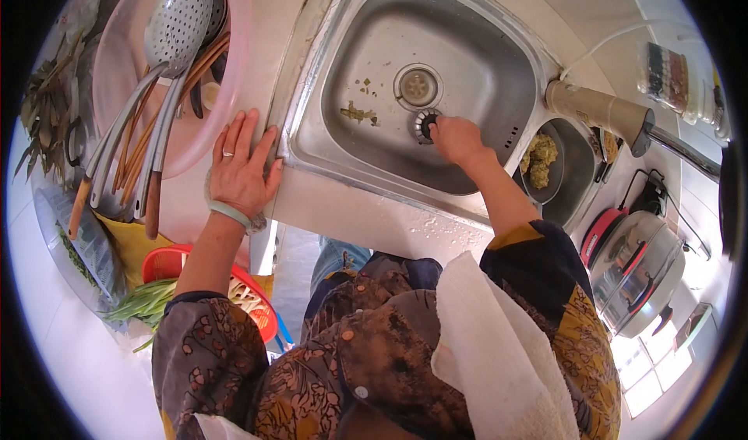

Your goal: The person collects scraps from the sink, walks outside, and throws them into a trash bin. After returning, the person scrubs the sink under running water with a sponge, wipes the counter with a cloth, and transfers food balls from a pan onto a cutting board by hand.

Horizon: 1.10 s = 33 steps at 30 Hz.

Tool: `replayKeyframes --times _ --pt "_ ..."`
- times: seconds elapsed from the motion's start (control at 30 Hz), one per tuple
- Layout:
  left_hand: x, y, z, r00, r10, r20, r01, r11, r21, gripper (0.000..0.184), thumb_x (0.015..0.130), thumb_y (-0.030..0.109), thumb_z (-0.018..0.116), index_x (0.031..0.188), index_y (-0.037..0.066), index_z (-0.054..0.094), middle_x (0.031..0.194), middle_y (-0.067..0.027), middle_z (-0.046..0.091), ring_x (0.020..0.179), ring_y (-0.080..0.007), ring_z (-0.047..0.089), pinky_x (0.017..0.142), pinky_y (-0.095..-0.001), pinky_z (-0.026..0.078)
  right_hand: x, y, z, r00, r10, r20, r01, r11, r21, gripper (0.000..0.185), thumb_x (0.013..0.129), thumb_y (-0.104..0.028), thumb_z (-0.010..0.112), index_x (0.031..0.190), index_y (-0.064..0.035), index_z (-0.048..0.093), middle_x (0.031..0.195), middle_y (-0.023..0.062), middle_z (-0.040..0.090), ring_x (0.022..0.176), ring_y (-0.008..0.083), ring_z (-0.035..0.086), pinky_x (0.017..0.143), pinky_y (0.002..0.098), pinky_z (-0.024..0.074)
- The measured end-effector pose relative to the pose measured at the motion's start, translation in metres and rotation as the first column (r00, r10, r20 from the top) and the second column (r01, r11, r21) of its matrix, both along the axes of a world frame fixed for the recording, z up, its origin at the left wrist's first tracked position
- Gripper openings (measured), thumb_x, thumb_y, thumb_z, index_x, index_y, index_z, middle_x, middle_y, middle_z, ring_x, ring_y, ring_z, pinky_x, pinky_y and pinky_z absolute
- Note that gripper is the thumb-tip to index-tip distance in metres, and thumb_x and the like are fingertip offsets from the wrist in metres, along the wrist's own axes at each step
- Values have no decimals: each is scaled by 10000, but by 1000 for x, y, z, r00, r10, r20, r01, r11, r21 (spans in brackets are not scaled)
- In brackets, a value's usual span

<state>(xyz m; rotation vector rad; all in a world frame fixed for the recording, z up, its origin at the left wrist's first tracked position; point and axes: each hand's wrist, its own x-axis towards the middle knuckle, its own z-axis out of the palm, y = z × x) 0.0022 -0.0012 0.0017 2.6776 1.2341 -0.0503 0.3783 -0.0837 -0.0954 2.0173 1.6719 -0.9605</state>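
Observation:
My right hand (458, 138) reaches into the steel sink (467, 58) with its fingers pinched on a sink strainer (425, 125). The strainer is round with a dark centre, and it sits just below the open drain hole (418, 87), apart from it. Scraps of green-brown food (359, 114) lie on the basin floor to the left of the strainer. My left hand (240, 167) rests flat on the counter beside the sink's left rim, fingers spread, holding nothing. A ring and a light bangle are on it.
A pink basin (243, 74) at upper left holds a slotted skimmer (179, 23) and other long utensils. Below it stands a red basket (167, 261) with green vegetables. To the right, a smaller sink bowl holds a greenish clump (539, 159), under a brown-wrapped faucet (592, 106).

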Motion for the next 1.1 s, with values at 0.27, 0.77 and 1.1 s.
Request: replayKeyframes --times 0.27,0.77,1.1 --pt "0 0 0 1000 0 5 0 1000 0 502 802 228 629 1284 98 575 1493 -150 340 1384 -328 311 1145 -474 243 1 -3 -2 989 146 8 -141 967 -210 270 868 -174 505 947 -19 711 990 206 691 948 349 670 829 446 525" --pt "-2 0 -1 1000 -2 21 2 1000 0 493 803 237 629 1273 95 581 1486 -162 354 1386 -331 316 1141 -482 250 9 -12 4 995 95 43 -85 977 -197 271 886 -248 552 970 -40 704 1017 175 692 976 321 661 835 435 523" --pt "-3 -2 3 1000 4 21 -4 999 -36 473 834 278 611 1269 94 576 1484 -177 350 1385 -336 310 1135 -488 245 -7 -28 36 997 -45 -56 46 999 22 257 888 -238 549 957 -20 665 960 206 672 964 364 639 843 471 503"
